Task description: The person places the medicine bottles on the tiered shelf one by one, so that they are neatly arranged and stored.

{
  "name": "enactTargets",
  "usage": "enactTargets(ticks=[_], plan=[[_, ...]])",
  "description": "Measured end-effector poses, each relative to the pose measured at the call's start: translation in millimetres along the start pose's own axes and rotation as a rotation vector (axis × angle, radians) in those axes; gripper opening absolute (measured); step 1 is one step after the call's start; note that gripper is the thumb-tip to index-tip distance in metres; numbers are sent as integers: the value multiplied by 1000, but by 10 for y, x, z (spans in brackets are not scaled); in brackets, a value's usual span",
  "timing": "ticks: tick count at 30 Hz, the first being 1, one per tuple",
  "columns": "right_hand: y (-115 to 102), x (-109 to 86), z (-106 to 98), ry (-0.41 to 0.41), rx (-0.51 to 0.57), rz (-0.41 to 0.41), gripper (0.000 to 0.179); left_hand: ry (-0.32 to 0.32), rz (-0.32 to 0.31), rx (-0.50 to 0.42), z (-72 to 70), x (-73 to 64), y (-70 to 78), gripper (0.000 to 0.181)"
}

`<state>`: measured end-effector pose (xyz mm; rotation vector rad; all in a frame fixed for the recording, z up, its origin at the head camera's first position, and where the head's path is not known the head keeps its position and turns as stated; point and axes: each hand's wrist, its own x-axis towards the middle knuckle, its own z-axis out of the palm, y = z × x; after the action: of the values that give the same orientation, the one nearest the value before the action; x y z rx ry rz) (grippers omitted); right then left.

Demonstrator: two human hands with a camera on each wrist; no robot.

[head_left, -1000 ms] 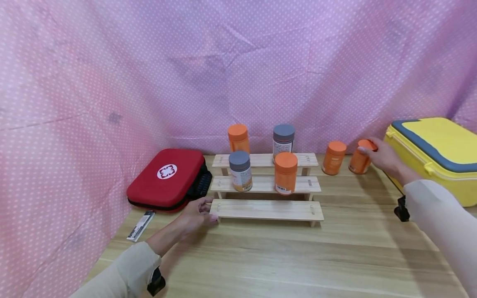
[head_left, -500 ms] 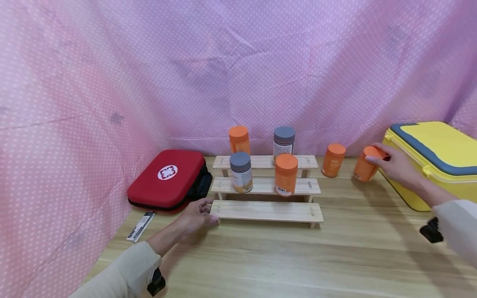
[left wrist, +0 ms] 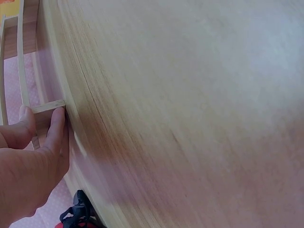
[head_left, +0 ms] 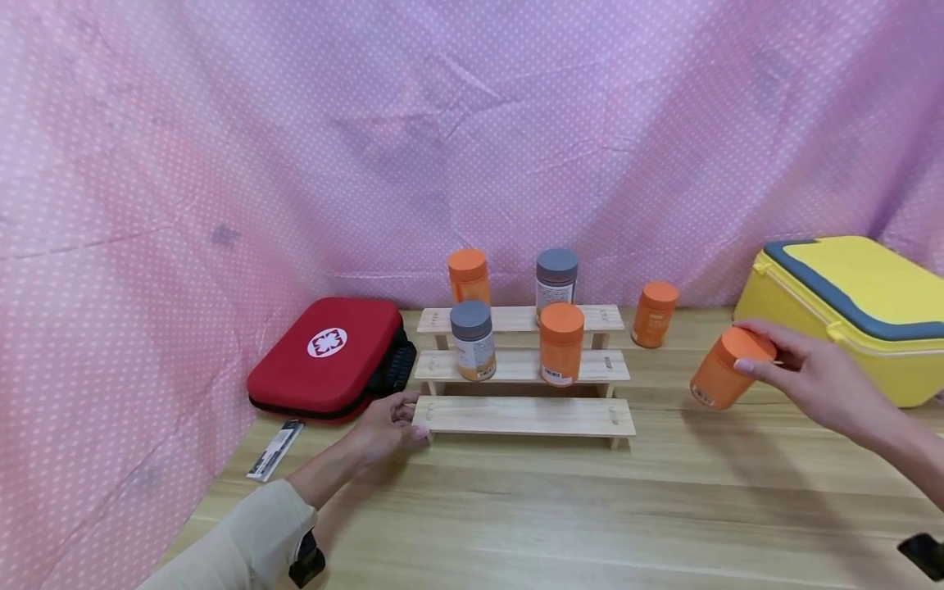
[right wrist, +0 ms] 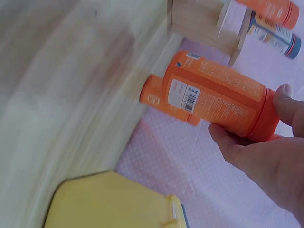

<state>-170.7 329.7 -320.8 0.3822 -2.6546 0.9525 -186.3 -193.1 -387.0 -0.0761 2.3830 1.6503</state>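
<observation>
Above the wood-grain worktop [head_left: 560,508], your right grip [head_left: 819,378] holds an orange cylindrical bottle [head_left: 721,375]; your left [head_left: 380,428] apparently pinches a pale-wood rack [head_left: 524,415].

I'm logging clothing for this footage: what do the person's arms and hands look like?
The left sleeve is pale beige and loose, ending on the forearm, with a small black device by its cuff. No sleeve shows on the visible right forearm; a black piece sits near it. The left hand and right hand show no gloves or rings.
</observation>
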Motion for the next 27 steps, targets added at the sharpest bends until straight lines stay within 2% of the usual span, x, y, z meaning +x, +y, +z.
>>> enactTargets(ticks=[5,9,13,17,20,24,27], plan=[[-76,-131,90,8,49,-27,54,-16,35,-20,-8,-18,-4,57],[-200,-200,139,-15,88,-41,53,-38,68,-26,-14,-26,-10,57],[-372,-222,165,-39,115,-61,54,-54,63,-55,-11,-27,-12,58],[-588,-199,212,-57,140,-95,53,-55,60,-73,-11,-19,-20,57],[-773,-155,286,-77,181,-146,52,-34,54,-52,-11,-7,-21,56],[-1052,-93,446,-148,254,-170,52,-15,48,-24,-9,8,-24,55],[-1269,-29,608,-211,319,-183,51,-33,49,-42,-9,4,-34,56]])
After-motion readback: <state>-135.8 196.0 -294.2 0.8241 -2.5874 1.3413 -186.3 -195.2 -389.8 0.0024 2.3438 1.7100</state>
